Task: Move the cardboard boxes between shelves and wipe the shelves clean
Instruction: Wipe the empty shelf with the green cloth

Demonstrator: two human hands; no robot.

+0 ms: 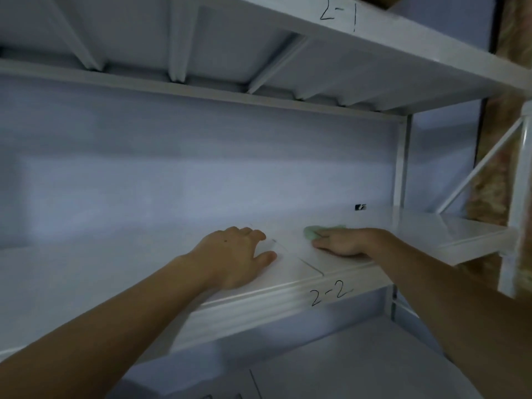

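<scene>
A white metal shelf [115,269] marked "2-2" on its front edge fills the middle of the head view. My left hand [233,254] lies flat on it, palm down, fingers slightly spread, holding nothing. To its right my right hand [342,241] presses a pale green cloth [312,232] onto the shelf surface; the cloth sticks out past the fingertips. No cardboard box stands on this shelf. A brown box corner [380,0] shows on the shelf marked "2-1" above.
The upper shelf [374,38] hangs close overhead with ribs underneath. A white upright post [401,174] stands at the shelf's right end, a diagonal brace [478,171] beyond it. A lower shelf [331,364] lies beneath. A small black mark [360,207] sits at the back right.
</scene>
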